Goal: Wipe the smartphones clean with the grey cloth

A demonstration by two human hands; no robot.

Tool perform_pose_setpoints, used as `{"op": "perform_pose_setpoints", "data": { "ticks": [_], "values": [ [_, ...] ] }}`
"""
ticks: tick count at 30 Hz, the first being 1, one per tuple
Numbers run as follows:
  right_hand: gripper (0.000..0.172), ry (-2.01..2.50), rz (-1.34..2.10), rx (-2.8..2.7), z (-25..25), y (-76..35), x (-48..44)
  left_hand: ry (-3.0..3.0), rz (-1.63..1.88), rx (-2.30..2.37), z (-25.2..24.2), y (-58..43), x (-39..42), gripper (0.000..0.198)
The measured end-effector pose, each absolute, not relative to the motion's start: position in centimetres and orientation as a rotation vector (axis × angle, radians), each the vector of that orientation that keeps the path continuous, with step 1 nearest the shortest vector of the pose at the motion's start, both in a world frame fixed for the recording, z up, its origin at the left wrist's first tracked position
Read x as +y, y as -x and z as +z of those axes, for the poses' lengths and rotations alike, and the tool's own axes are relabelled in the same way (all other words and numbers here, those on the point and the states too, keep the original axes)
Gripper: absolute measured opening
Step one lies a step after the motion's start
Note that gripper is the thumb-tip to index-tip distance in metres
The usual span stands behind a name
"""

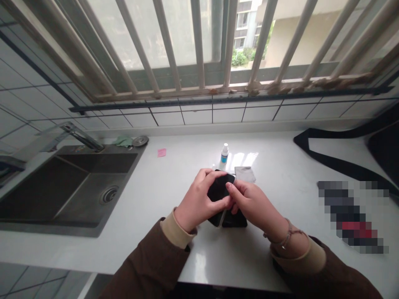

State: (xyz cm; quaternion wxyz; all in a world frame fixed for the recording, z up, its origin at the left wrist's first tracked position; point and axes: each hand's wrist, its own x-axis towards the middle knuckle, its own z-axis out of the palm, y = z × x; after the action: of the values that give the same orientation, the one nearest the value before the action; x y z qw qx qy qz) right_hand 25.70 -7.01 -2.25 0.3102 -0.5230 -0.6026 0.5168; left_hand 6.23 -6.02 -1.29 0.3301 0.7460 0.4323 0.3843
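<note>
A black smartphone [218, 190] is tilted up over the counter, its dark screen facing me. My left hand [195, 202] grips it by opposite edges, thumb below and fingers on top. At its right edge my right hand [254, 203] is closed in a pinch, thumb over the corner; a thin pale rim there could be a case. Under my hands a second flat black object [235, 219] lies on the counter, partly hidden. Just beyond stand a small white bottle [225, 154] with a blue label and a folded grey cloth [245, 174].
The white counter [140, 232] has a dark sink [102, 230] with a faucet [82, 137] on the left. A pink sticky note [161, 153] lies near the back. On the right are a black strap [330, 160] and a blurred-out dark object [352, 218]. Window bars rise behind.
</note>
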Motion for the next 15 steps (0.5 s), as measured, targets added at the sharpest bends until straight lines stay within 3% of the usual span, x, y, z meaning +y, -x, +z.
{"op": "perform_pose_setpoints", "data": {
  "ticks": [4, 6, 10, 15],
  "values": [
    [0.046, 1.266, 1.482, -1.484, -2.4, -26.3, -6.8, -1.299, 1.104, 1.036, -1.4, -5.6, -5.1, 0.045],
    [0.048, 1.187, 1.593, -1.472, -2.4, -26.3, -6.9, -1.069, 1.011, 0.981, -1.5, -5.3, -4.8, 0.050],
    [0.048, 1.107, 1.764, -1.480, -2.4, -25.9, -7.4, -1.035, 0.797, 0.948, -1.9, -4.9, -4.8, 0.057],
    [0.050, 1.106, 1.815, -1.409, -2.2, -25.8, -7.6, -1.034, 0.784, 0.895, -1.8, -5.0, -5.0, 0.055]
  ]
}}
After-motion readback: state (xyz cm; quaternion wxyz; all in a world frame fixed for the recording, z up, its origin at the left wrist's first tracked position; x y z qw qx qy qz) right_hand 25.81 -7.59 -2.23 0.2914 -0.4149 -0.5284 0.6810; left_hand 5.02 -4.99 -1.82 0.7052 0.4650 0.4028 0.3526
